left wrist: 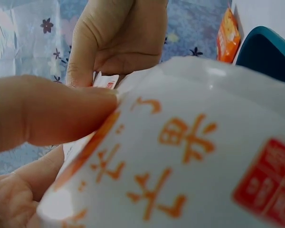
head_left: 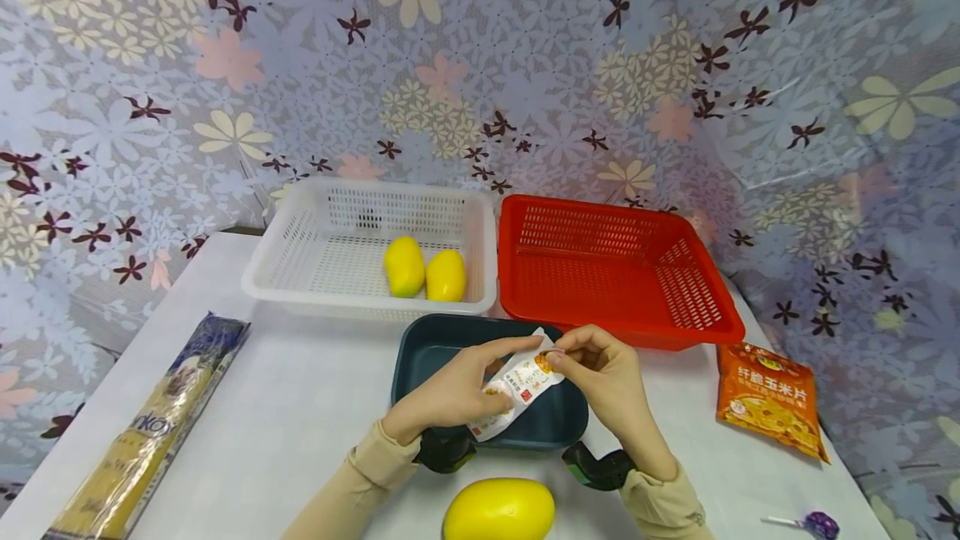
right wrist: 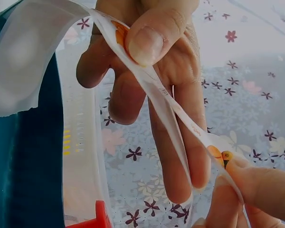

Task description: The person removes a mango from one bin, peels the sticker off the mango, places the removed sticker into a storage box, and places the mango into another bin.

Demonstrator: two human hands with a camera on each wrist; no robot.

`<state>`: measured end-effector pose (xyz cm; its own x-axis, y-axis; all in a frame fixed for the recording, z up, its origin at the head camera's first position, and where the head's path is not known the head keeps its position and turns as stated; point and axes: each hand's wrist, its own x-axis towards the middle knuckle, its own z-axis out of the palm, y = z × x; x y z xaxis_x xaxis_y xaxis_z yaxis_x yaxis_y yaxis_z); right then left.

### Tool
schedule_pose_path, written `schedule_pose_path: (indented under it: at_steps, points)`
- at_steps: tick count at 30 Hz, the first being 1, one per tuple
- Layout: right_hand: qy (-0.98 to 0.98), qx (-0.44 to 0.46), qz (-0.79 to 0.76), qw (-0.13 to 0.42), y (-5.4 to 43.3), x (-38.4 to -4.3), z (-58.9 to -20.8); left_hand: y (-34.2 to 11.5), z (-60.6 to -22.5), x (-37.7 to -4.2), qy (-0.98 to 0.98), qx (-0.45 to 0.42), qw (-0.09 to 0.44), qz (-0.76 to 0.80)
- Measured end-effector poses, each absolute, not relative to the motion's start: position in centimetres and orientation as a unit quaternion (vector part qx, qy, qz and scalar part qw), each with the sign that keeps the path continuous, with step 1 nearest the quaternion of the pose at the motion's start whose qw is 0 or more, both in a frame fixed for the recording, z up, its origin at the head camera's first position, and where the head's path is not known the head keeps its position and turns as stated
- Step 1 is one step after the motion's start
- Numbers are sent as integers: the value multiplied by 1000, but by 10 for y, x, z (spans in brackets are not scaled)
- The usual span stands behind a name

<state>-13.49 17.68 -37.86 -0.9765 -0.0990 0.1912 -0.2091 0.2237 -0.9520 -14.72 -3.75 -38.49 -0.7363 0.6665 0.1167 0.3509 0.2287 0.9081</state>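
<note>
A white label (head_left: 517, 394) with orange mango print and a red square is held slanted over the dark teal tray (head_left: 561, 432). My left hand (head_left: 450, 386) pinches it, thumb on the printed face and fingers behind. At its upper right corner, thumb and forefinger of my right hand (head_left: 606, 369) pinch the edge. In the right wrist view the label (right wrist: 149, 88) parts into two thin layers between the hands. Its printed face (left wrist: 180, 142) fills much of the left wrist view. A yellow mango (head_left: 498, 511) lies on the table nearer me.
Behind the tray stand a white basket (head_left: 292, 294) with two mangoes (head_left: 405, 267) and a red basket (head_left: 615, 332). A long noodle pack (head_left: 161, 423) lies at left. At right are an orange snack bag (head_left: 772, 398) and a purple lollipop (head_left: 820, 525).
</note>
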Motion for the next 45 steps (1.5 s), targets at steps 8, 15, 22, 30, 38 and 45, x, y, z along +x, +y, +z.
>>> schedule_pose_path:
  at_steps: [8,15,22,30,38,45]
  points:
    - [-795,88,597,53,177,-137,-378,-36,-384,-149,763,340,149,528]
    - [-789,98,604,48,177,-138,-378,-36,-384,-148,763,334,154,532]
    - [-789,109,603,50,178,-138,-378,-34,-384,-148,762,326,154,538]
    - [-792,111,599,45,179,-137,-378,-33,-387,-148,751,317,165,555]
    - [-799,122,588,36,180,-135,-379,-30,-392,-146,746,307,148,572]
    - [-808,129,574,45,181,-138,-380,-27,-393,-146,723,312,109,607]
